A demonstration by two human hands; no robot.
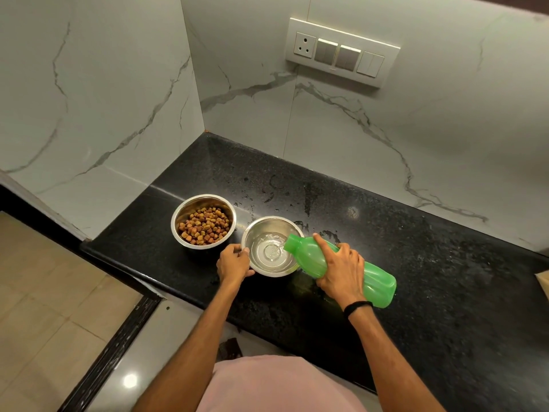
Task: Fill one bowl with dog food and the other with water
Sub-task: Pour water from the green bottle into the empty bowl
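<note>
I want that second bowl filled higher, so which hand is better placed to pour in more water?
Right, most likely. The right hand grips the green bottle, tilted with its mouth over the water bowl. The left hand holds that bowl's rim, beside the dog food bowl.

- Left grip (234,263) rests at the near-left of the water bowl (259,228), fingers curled round its rim, forearm extended.
- Right grip (341,270), right of that bowl, wraps the tilted green bottle (378,282), index finger stretched toward its neck; a black band (358,306) circles the wrist.
</note>
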